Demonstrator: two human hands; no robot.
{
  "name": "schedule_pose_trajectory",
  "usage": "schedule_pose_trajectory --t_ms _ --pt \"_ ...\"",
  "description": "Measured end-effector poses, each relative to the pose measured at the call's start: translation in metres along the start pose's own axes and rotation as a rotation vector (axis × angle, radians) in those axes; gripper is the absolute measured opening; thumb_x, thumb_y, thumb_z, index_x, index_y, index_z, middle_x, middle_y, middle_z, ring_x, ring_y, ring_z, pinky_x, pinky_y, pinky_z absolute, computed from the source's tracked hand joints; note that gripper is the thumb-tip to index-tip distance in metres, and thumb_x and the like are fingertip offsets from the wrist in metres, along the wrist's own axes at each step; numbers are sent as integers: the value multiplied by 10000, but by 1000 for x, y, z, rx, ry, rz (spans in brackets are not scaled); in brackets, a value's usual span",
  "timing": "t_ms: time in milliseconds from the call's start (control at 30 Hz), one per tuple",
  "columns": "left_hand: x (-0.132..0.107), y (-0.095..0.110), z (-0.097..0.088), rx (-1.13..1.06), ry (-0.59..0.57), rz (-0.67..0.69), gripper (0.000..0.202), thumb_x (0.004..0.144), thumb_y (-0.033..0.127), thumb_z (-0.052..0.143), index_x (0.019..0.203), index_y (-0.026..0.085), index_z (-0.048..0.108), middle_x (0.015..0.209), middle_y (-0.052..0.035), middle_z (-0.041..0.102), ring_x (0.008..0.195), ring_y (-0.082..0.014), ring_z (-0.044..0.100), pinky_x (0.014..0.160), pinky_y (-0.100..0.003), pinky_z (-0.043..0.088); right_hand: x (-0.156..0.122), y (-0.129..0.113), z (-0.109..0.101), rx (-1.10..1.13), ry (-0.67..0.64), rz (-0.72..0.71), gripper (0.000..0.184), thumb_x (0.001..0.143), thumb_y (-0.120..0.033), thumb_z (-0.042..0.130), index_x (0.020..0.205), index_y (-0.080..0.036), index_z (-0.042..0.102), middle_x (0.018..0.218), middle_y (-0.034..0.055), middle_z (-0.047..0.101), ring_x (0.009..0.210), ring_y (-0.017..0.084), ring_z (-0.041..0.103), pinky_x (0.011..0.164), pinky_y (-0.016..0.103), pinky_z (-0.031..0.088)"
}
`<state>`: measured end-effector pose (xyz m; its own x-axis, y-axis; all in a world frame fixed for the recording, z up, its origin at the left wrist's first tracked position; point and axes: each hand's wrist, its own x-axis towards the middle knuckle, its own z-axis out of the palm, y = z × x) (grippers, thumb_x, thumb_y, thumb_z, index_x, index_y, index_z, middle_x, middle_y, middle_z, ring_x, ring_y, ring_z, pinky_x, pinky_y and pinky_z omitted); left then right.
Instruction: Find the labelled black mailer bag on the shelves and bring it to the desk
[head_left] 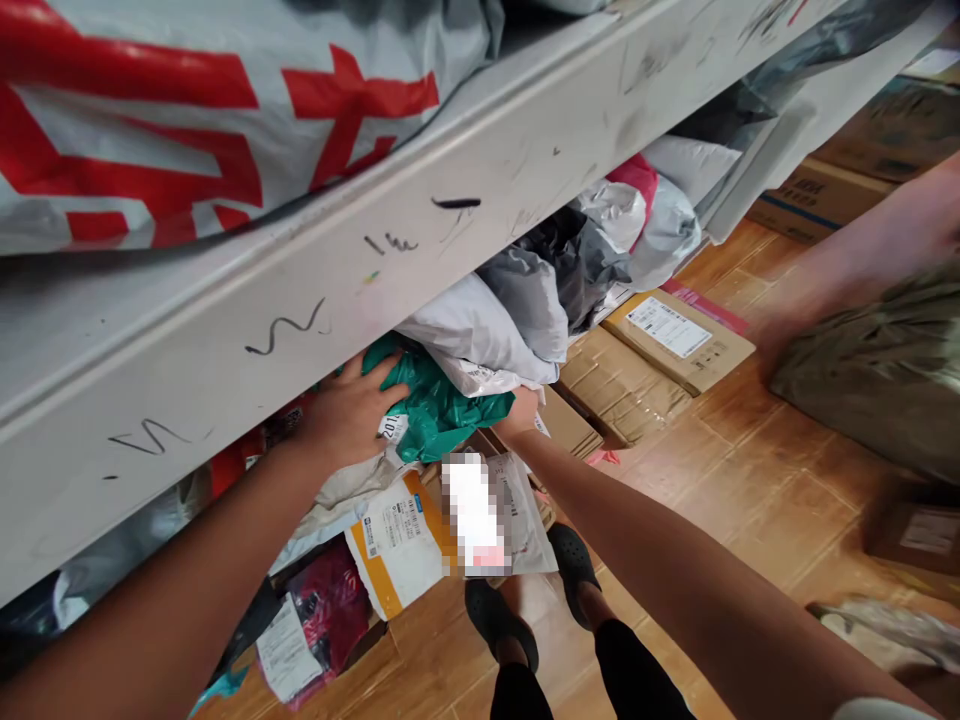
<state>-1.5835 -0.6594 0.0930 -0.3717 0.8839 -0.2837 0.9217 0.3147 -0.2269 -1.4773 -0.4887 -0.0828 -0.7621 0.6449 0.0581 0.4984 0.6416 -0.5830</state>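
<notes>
Left hand (pixel 352 410) presses spread fingers on the green bag (pixel 439 405) under the shelf (pixel 360 250); right hand (pixel 521 412) seemingly grips its far edge, so neighbouring parcels may topple.

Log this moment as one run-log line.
left hand: flat on crumpled green plastic mailer bag | right hand: under bag, grip hidden | place: under white metal shelf beam

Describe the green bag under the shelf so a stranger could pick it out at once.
Start at the long white shelf beam crossing the picture. Just below its middle, parcels are heaped on the lower level, and the left hand presses on the green bag. It is the only teal, crinkled bag there; the bags beside it are white or grey.
</notes>
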Motion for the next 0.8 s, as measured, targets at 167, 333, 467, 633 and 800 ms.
schedule_pose_trajectory --t_ms 167,333,467,633,800 --pt "4 6 7 7 51 -52 480 694 186 571 1147 342 595 1445 -35 343 1339 -436 135 933 -639 360 -11 -1 -26 121 52 4 109 764 -206 587 770 -153 683 825 91 733 820 232 666 795 392 513" --pt "-5 -10 7 -91 17 -34 380 687 131 503 986 296 670 1476 55 263 1379 -364 57 1023 -453 365 -31 6 -49 285 119 -43 263 744 -264 475 801 -153 706 838 147 742 847 299 655 783 401 491" --pt "-1 -3 -6 -167 -19 -80 485 660 399 571 1106 211 596 1392 -79 398 1314 -381 228 1029 -478 341 -44 0 -49 386 124 -54 173 619 -259 467 581 -192 623 627 102 682 678 273 610 655 367 466" --pt "18 29 -16 -143 94 -196 668 623 538 582 1203 207 543 1249 -156 492 1221 -383 365 1008 -498 306 -46 -26 -56 525 171 50 299 691 -322 361 415 -254 271 396 -36 315 432 135 346 456 282 275" --pt "14 18 -20 -537 -118 -176 449 757 448 377 1102 294 619 1286 -47 510 1261 -324 355 1046 -454 276 -47 -35 -83 605 56 79 395 750 -410 490 416 -204 443 397 -57 339 427 106 321 448 268 232"
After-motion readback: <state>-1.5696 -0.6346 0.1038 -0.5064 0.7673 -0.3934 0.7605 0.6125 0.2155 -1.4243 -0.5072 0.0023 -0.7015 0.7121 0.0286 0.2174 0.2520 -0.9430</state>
